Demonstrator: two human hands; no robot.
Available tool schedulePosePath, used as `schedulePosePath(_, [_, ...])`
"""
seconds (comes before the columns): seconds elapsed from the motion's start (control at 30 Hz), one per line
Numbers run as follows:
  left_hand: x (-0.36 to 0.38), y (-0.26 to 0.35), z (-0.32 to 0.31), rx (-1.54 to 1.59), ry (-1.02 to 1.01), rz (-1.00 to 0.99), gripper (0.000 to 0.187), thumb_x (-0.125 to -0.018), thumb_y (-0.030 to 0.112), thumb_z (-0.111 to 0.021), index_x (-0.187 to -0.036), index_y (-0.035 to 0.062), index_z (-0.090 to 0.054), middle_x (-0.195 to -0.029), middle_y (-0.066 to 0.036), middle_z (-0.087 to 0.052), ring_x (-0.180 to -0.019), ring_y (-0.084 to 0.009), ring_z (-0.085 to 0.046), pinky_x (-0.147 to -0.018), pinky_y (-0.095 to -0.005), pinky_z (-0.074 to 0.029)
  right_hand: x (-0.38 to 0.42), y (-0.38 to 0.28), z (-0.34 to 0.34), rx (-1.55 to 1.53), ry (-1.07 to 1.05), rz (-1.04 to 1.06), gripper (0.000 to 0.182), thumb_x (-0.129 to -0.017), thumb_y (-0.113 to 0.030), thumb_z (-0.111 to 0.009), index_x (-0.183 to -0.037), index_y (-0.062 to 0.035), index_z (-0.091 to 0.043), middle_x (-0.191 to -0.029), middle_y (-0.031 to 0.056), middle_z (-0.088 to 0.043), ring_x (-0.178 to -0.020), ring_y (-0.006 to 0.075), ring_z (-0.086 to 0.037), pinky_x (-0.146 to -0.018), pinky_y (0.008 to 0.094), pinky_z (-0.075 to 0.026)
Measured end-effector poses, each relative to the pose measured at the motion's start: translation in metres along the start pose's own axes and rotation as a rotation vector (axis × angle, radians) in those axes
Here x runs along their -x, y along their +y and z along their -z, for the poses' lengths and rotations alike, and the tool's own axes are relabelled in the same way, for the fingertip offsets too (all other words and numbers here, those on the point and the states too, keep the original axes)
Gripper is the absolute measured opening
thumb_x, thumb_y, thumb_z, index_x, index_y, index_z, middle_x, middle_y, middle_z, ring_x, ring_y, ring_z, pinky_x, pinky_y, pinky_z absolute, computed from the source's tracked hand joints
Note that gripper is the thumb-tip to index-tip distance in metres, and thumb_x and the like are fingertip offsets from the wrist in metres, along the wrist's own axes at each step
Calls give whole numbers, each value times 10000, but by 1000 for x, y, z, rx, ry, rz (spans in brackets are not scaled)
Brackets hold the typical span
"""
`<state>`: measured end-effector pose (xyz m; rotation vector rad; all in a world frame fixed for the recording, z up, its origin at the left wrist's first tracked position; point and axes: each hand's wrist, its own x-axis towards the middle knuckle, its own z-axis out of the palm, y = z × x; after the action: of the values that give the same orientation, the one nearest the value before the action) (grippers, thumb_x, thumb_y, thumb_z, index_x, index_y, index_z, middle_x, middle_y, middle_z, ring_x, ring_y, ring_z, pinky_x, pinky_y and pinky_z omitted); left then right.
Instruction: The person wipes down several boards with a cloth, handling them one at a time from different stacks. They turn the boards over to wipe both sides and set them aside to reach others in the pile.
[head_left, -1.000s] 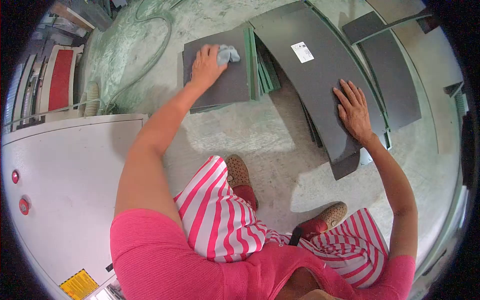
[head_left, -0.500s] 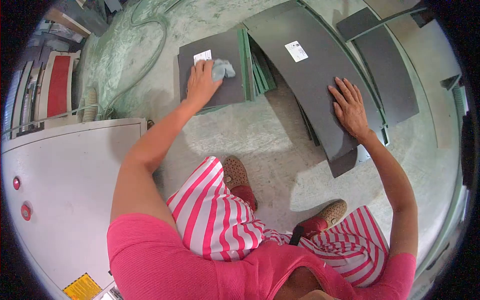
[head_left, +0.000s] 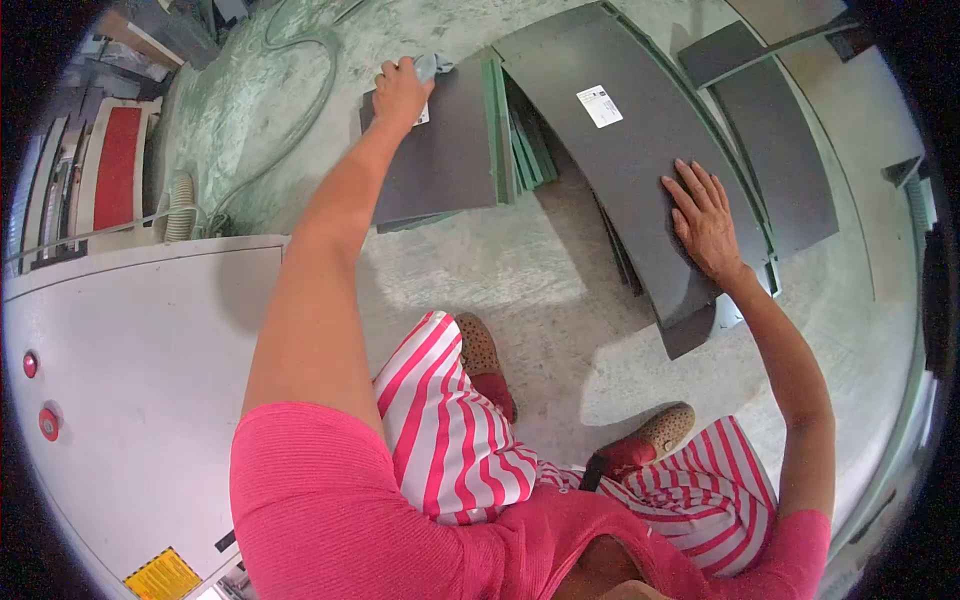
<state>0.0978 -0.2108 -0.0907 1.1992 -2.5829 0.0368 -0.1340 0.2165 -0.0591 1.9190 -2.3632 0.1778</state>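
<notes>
Head view, looking down at a concrete floor (head_left: 520,270). Two hands are visible, both the person's own. The left hand (head_left: 400,95) has its grip clamped on one pale blue cloth (head_left: 432,66), pressed at the far edge of a small dark panel (head_left: 450,150); a white label on that panel is mostly hidden under the fingers. This small panel tops a stack of thin green-edged sheets (head_left: 525,140), too many and too close to count. Right of the small panel lies one long dark panel (head_left: 620,150), bearing one white label (head_left: 599,105). The right hand (head_left: 705,225) rests flat on the long panel's near end, fingers spread apart, holding nothing. Further right of the long panel lie two more dark boards (head_left: 780,150). Near the person, left of the small panel, stands one white cabinet (head_left: 130,380) with two red buttons (head_left: 40,395).

Compared with half a second earlier, the left hand and cloth have moved from the small panel's middle to its far edge; the right hand is unchanged.
</notes>
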Motion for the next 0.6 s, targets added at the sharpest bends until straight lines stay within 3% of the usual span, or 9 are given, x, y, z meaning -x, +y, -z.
schedulePosePath(0.07, [0,5,-3,-23,-15,49,527,-828,373,-651,-1197,40,-478,-1093,-226,-495,-1009,-411,-539,-825,-476,-479,0,1,0,-18,16,17,484,-871,-143,-554,-1346,-167,-462,-1457,71,-352,-1357,286,-302,-1134,462,-219])
schedulePosePath(0.17, [33,7,6,-12,42,-1,527,-761,280,-734,-1157,32,-490,-1104,-182,-479,-1004,-393,-520,-813,-454,-490,0,2,0,-25,19,22,481,-870,-144,-553,-1343,-166,-467,-1457,75,-352,-1357,288,-302,-1134,464,-217])
schedulePosePath(0.3, [105,-3,29,73,14,-164,553,-709,209,-749,-1167,50,-483,-1105,-158,-476,-1024,-374,-507,-842,-451,-472,2,1,2,-30,22,22,475,-868,-140,-554,-1336,-161,-473,-1457,79,-351,-1358,288,-300,-1136,464,-214])
schedulePosePath(0.4, [140,-12,45,155,-27,-218,546,-730,196,-727,-1190,56,-469,-1149,-176,-460,-1064,-380,-494,-875,-452,-444,1,-2,10,-38,12,21,477,-866,-136,-553,-1336,-157,-469,-1458,79,-348,-1359,290,-298,-1138,464,-210])
schedulePosePath(0.6, [93,-17,28,89,37,-163,571,-707,200,-752,-1188,56,-481,-1126,-168,-477,-1036,-378,-503,-857,-451,-464,0,-4,11,2,-24,6,485,-867,-122,-548,-1342,-161,-462,-1463,76,-336,-1369,288,-279,-1145,458,-199])
